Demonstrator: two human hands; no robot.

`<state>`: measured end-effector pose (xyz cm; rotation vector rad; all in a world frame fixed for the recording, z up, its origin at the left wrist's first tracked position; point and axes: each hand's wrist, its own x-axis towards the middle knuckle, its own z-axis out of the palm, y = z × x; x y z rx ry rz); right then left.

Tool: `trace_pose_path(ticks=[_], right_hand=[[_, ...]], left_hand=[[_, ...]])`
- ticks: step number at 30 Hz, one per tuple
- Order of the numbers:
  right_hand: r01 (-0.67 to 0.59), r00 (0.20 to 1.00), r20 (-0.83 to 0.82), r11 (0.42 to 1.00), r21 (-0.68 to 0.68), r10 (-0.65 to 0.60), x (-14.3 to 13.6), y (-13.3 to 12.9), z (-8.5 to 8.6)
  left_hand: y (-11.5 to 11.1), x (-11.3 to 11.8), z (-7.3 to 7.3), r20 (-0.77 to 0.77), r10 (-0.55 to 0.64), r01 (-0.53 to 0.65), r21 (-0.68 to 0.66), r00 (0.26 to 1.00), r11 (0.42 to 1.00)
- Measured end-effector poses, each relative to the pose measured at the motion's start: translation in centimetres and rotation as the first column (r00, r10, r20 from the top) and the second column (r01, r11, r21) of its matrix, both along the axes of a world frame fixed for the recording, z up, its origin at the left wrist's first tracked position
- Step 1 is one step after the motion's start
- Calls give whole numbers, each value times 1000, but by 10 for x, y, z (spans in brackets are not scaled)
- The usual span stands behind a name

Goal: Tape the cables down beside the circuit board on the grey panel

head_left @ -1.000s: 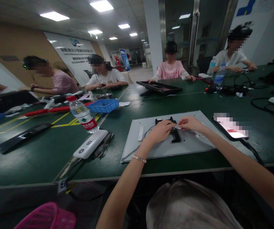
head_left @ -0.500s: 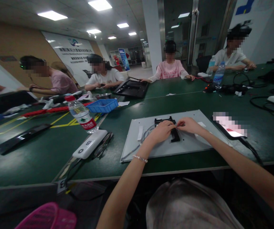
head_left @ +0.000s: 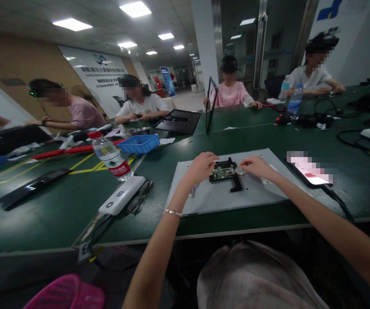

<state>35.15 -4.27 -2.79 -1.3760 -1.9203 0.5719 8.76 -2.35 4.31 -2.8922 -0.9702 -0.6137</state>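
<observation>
A light grey flat panel [head_left: 256, 193] lies before me. On it sits a black plastic bracket [head_left: 237, 186] holding a green circuit board [head_left: 224, 172]. My left hand [head_left: 201, 168] is over the board's left side, fingers bent and closed; what they hold, if anything, is hidden. Beneath that hand a short piece of grey cable [head_left: 193, 190] shows. My right hand [head_left: 256, 167] is closed in a pinch at the bracket's right edge, on a small whitish piece [head_left: 238, 171] too blurred to name.
A phone [head_left: 312, 171] with a cable lies right of the panel. To the left are a white power bank [head_left: 122, 195], glasses [head_left: 140, 196], a water bottle [head_left: 112, 159] and a blue tray [head_left: 140, 143]. Across the table a person holds up a black frame [head_left: 208, 107] beside a black panel [head_left: 180, 121].
My left hand has moved left and up, uncovering the circuit board. My right hand has shifted slightly right, a whitish piece now showing at its fingertips. The person opposite has raised a black frame upright.
</observation>
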Motion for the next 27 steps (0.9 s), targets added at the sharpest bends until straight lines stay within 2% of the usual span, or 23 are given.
trace_pose_path(ticks=[2,4,7,11,15,18,20,22,25,27], right_hand=[[5,1000,-15,1000,14,-5,0,0,0],[2,1000,-26,1000,27,-1,-1,-1,1],[-16,999,-33,999,44,17,-4,-3,3],[-50,998,-23,996,81,52,-8,-7,6],[-56,998,-4,993,100,57,-10,-10,8],[-63,998,-1,992,105,63,-12,-11,8],[-64,998,-2,991,118,65,-13,-12,9],[-57,998,-16,990,130,60,-13,-12,10],[-43,998,-48,989,143,50,-13,-13,12],[-33,997,-61,987,156,43,-14,-13,14]], left_hand=[[9,-23,6,1,69,-69,-12,998,998],[18,-48,5,22,155,-154,-38,988,987],[28,-81,-11,69,277,-268,-112,959,957],[32,-106,-37,103,345,-314,-233,933,920],[33,-111,-47,81,288,-249,-322,954,913],[34,-109,-44,91,276,-232,-337,957,912],[33,-107,-39,150,296,-228,-355,943,907],[31,-105,-32,283,333,-200,-411,900,890],[23,-102,-22,502,393,-99,-514,770,852],[18,-99,-18,554,406,-36,-560,727,828]])
